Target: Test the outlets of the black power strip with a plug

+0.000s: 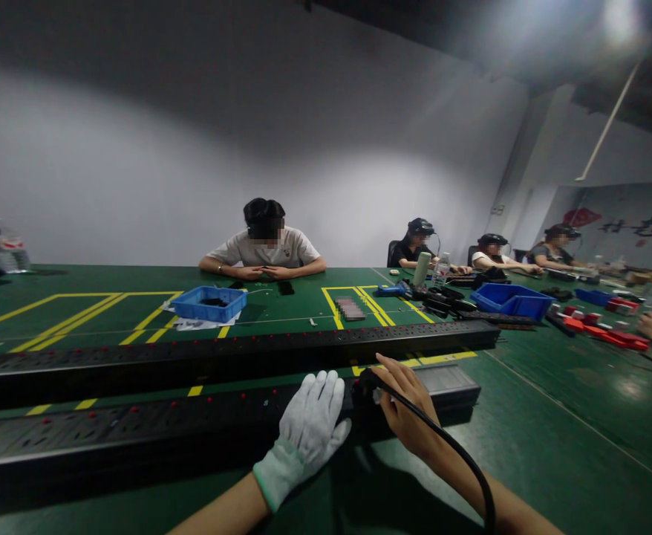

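Note:
My left hand (312, 423), in a white glove with a green cuff, lies flat on the near long black bar (192, 416), its fingers spread. This bar has red dots along its top and a grey section (449, 383) at its right end. Bare, my right hand (407, 405) is beside the glove on the right, its fingers around a black plug-like piece (364, 383) against the bar. A thick black cable (460, 453) runs from that piece over my right wrist.
A second black bar (248, 353) lies parallel behind. Farther back are a blue tray (209, 303) on paper and a seated person (267, 245). To the right are a blue bin (511, 301), red tools (604, 331), bottles and several people along the green table (571, 401).

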`<state>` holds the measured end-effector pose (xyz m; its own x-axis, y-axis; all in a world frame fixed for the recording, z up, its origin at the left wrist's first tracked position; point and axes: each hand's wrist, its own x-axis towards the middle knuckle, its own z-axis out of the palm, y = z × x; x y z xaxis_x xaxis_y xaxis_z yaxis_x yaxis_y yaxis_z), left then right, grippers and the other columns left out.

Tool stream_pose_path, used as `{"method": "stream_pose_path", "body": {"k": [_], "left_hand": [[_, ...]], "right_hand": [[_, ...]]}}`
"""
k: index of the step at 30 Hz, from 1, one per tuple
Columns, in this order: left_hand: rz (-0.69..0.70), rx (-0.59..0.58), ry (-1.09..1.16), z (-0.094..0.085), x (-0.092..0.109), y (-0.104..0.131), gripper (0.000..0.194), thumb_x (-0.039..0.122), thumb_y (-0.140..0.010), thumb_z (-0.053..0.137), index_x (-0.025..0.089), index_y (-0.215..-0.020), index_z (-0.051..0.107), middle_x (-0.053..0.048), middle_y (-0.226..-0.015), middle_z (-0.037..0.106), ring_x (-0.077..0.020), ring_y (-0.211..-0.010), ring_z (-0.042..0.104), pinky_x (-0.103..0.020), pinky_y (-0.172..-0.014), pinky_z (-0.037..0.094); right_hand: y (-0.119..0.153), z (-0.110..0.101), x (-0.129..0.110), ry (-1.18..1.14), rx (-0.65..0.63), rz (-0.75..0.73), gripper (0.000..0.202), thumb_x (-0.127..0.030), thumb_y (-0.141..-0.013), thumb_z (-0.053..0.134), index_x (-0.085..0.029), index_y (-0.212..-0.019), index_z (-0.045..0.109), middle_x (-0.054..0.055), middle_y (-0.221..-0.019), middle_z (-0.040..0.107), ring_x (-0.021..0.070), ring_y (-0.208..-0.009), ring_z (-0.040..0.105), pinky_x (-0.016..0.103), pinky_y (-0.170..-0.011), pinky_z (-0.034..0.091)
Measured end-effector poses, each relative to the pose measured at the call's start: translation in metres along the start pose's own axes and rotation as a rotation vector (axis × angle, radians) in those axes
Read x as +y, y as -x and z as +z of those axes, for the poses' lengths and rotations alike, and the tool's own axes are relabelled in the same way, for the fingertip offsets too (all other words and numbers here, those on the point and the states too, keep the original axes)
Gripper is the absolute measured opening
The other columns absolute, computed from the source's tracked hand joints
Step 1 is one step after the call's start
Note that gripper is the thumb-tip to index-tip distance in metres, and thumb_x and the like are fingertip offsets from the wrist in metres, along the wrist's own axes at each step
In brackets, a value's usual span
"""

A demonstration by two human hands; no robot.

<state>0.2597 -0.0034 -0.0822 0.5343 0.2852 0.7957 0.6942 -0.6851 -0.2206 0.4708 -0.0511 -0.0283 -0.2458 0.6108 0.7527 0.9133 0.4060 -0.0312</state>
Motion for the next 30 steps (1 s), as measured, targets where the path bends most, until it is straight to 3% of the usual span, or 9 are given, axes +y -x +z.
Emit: {"method": "stream_pose_path", "body": {"k": [11, 16, 24, 30], "left_hand": [[-0.002, -0.011, 0.009, 0.001, 0.0, 0.002, 0.055, 0.032, -0.09, 0.048, 0.009, -0.14, 0.042, -0.018, -0.134, 0.056, -0.0315, -0.125, 0.051, -0.048, -0.103, 0.042], [0.003, 0.012, 0.002, 0.0, 0.0, 0.001, 0.053, 0.032, -0.09, 0.047, 0.008, -0.137, 0.046, -0.017, -0.13, 0.059, -0.0316, -0.122, 0.053, -0.048, -0.103, 0.041], [0.002, 0.0, 0.017, -0.002, 0.001, 0.0, 0.056, 0.035, -0.091, 0.048, 0.008, -0.139, 0.043, -0.018, -0.131, 0.058, -0.0311, -0.125, 0.051, -0.048, -0.106, 0.039], [0.01, -0.028, 0.022, 0.001, 0.01, -0.003, 0.056, 0.032, -0.09, 0.049, 0.009, -0.14, 0.042, -0.017, -0.133, 0.056, -0.0311, -0.128, 0.048, -0.05, -0.109, 0.037]], "right_hand": [[0.005, 0.0, -0.008, 0.002, -0.026, -0.095, 0.055, 0.001, -0.082, 0.035, -0.021, -0.127, 0.058, 0.009, -0.132, 0.06, 0.0231, -0.121, 0.056, 0.044, -0.1, 0.05], [0.011, 0.004, -0.001, -0.026, -0.01, -0.133, 0.061, 0.002, -0.077, 0.035, -0.021, -0.13, 0.056, 0.008, -0.129, 0.062, 0.0218, -0.121, 0.056, 0.043, -0.1, 0.049], [0.025, 0.012, 0.015, -0.038, 0.051, -0.185, 0.059, -0.001, -0.083, 0.035, -0.023, -0.135, 0.05, 0.008, -0.13, 0.061, 0.0214, -0.124, 0.054, 0.043, -0.103, 0.045], [0.029, 0.024, 0.01, -0.024, 0.015, -0.128, 0.062, -0.004, -0.082, 0.039, -0.021, -0.142, 0.04, 0.01, -0.135, 0.057, 0.0229, -0.126, 0.053, 0.049, -0.109, 0.036]]}}
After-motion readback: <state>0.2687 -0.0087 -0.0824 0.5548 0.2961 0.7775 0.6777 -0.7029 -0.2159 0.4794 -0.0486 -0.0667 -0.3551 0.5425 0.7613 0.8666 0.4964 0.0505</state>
